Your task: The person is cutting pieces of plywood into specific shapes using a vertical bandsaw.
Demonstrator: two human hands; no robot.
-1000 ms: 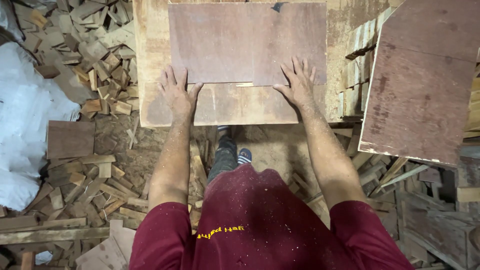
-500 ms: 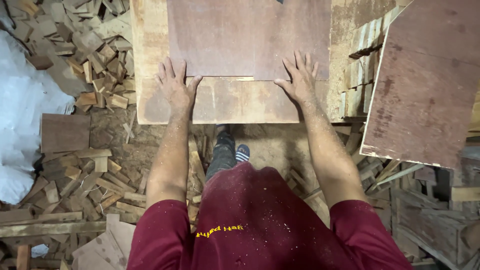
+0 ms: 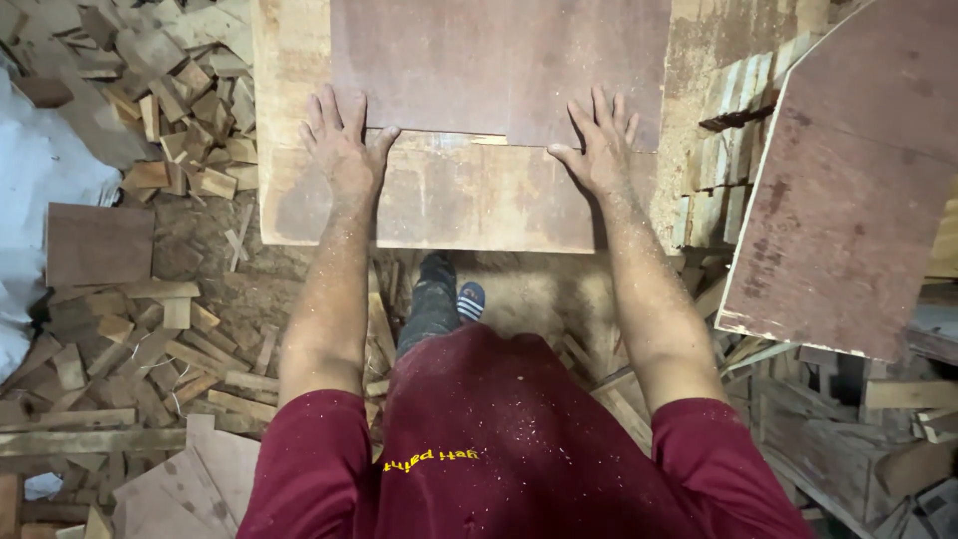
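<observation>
A reddish-brown plywood board (image 3: 499, 60) lies flat on a pale, dusty wooden bench (image 3: 469, 200). My left hand (image 3: 339, 150) rests flat at the board's near left edge, fingers spread and pressing on it. My right hand (image 3: 599, 150) rests flat at the near right edge, fingers also spread on the board. Both forearms are dusted with sawdust. A small notch shows in the board's near edge between my hands.
A large reddish plywood sheet (image 3: 848, 190) leans at the right beside stacked wood blocks (image 3: 718, 150). Offcuts (image 3: 160, 110) litter the floor at left, near white sacking (image 3: 40, 180) and a brown panel (image 3: 95, 245). My sandalled foot (image 3: 469, 299) stands under the bench.
Both hands have slid slightly away from me with the board, which now sits a little further onto the bench. The view has shifted a little.
</observation>
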